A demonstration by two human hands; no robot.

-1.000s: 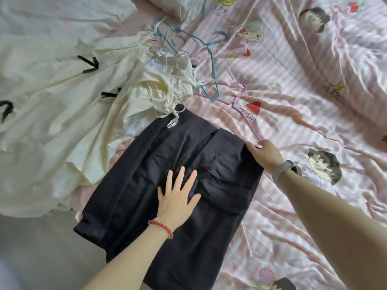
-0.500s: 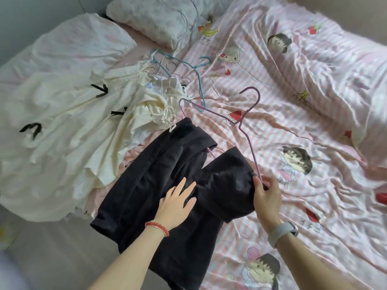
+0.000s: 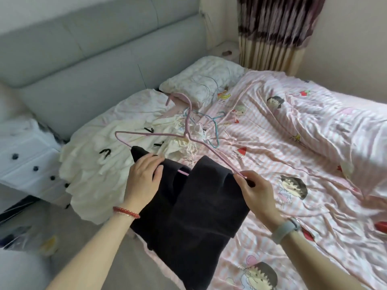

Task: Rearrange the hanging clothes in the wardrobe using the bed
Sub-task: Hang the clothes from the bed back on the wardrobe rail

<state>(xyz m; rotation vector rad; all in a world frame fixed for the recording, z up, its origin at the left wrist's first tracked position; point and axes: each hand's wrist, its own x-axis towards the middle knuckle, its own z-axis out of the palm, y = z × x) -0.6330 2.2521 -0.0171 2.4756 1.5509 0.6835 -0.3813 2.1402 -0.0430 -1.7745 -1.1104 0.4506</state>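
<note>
While the left hand [image 3: 144,181] grips the black trousers [image 3: 194,208] on the pink hanger [image 3: 167,135], the right hand [image 3: 254,193] pinches its end, seemingly over the bed [image 3: 314,164] edge.

Both forearms reach forward and down from the lower edge of the view. The left hand [image 3: 143,181] lies palm down, fingers [image 3: 155,164] curled over a fold of dark cloth, a red bead bracelet at its wrist. The right hand [image 3: 256,191] pinches closed around a thin pink bar, a grey band on its wrist.
</note>
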